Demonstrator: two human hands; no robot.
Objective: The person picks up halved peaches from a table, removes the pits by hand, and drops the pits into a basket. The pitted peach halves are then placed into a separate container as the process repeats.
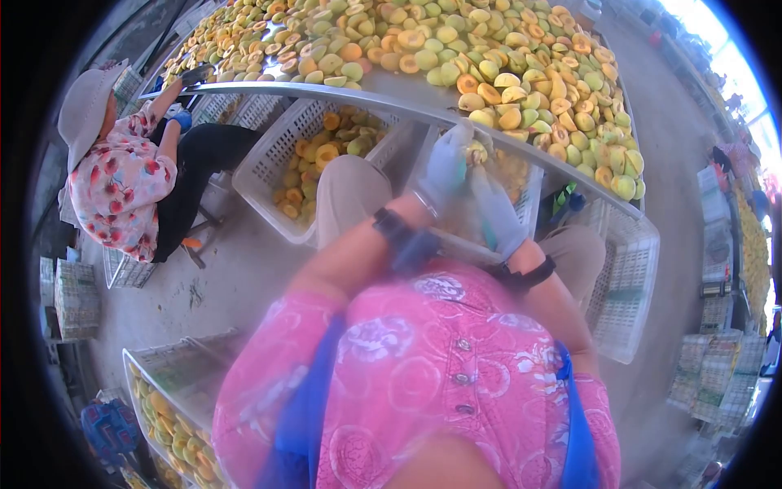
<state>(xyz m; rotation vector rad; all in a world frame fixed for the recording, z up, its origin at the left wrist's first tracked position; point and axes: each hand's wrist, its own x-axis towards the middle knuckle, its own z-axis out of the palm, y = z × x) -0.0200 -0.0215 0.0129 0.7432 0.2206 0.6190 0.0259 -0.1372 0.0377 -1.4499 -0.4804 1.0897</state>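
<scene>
Just below the table's metal edge, my left hand, in a pale glove, is closed around a small yellowish peach piece. My right hand, also gloved, points up at that fruit from below, its fingers drawn together. Whatever those fingers hold is too blurred to make out. Beneath both hands stands a white plastic crate with yellow fruit in it, partly hidden by my hands and forearms. Peach halves, yellow and green, are heaped on the metal table in front of me.
Left of my knee sits another white crate of peach halves; an upright crate is at my right. A person in a floral shirt works at the table's left. A fruit-filled crate lies behind me, lower left. Stacked crates line the right.
</scene>
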